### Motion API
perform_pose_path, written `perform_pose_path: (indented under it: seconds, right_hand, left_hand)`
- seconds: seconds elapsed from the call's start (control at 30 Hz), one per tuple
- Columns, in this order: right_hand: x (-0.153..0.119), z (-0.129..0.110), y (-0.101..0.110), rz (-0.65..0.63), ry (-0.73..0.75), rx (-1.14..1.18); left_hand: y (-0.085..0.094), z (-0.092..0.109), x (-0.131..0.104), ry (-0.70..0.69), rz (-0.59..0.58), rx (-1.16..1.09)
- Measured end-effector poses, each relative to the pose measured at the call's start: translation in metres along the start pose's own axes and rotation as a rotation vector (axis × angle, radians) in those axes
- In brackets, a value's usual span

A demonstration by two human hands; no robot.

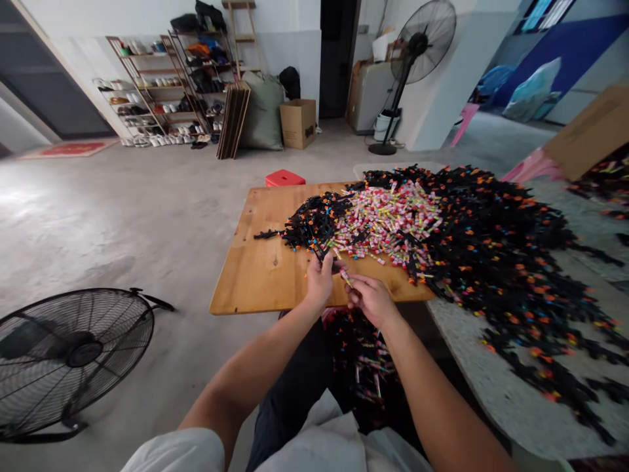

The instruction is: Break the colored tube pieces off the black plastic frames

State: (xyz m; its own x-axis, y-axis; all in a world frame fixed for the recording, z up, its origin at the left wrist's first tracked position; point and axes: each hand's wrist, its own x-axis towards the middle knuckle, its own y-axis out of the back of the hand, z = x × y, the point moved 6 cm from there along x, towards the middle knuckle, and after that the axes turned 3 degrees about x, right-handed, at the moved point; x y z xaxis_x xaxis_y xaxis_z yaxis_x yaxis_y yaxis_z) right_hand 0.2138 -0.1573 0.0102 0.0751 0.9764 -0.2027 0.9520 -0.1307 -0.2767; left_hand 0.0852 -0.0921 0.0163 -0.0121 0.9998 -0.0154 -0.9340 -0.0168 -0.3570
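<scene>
Over the front edge of the wooden table [255, 275], my left hand [319, 278] is closed around a small black toy gun [322, 252]. My right hand [371, 298] pinches a small tube [346, 278] with a pink-and-white label and a yellowish end. The tube's upper end is close to the toy gun; whether they touch is unclear. Just beyond my hands lies a heap of similar pink-and-white tubes [393, 213]. Black toy guns with orange and blue parts form a small pile [314, 219] left of the tubes.
A large mound of black toy guns [491, 242] spreads right over a stone-like tabletop [472, 334]. Below the table edge, a container holds more pieces [363, 354]. A floor fan [83, 354] stands at left, a red stool [285, 177] behind the table.
</scene>
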Motion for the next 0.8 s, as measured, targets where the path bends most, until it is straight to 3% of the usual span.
perform_pose_path:
  seconds: [0.1, 0.2, 0.27, 0.37, 0.43, 0.5, 0.57, 0.7, 0.8]
  right_hand:
    - [-0.011, 0.011, 0.001, -0.040, -0.126, 0.135]
    - [-0.024, 0.018, 0.013, -0.036, -0.138, 0.131]
    - [-0.034, 0.021, 0.031, -0.020, -0.134, 0.099]
    - [-0.056, 0.028, 0.076, 0.009, -0.134, -0.002]
    - [-0.071, 0.037, 0.106, -0.027, -0.178, -0.181]
    - [-0.084, 0.051, 0.129, -0.075, -0.238, -0.452]
    - [-0.090, 0.059, 0.139, -0.118, -0.204, -0.738]
    - [-0.085, 0.056, 0.120, -0.203, -0.063, -1.125]
    - [-0.060, 0.032, 0.090, -0.191, 0.024, -1.178]
  left_hand:
    - [-0.004, -0.010, -0.014, 0.031, 0.010, 0.017]
    - [-0.009, -0.024, -0.030, 0.094, 0.003, 0.029]
    - [-0.012, -0.032, -0.039, 0.151, -0.087, 0.091]
    - [-0.005, -0.032, -0.040, 0.160, -0.264, 0.388]
    - [0.009, -0.020, -0.025, 0.078, -0.287, 0.650]
    - [0.023, 0.001, 0.002, -0.059, -0.220, 0.847]
    - [0.030, 0.020, 0.033, -0.163, -0.164, 1.033]
    - [0.025, 0.034, 0.084, -0.275, -0.193, 1.443]
    - [0.024, 0.029, 0.105, -0.329, -0.259, 1.692]
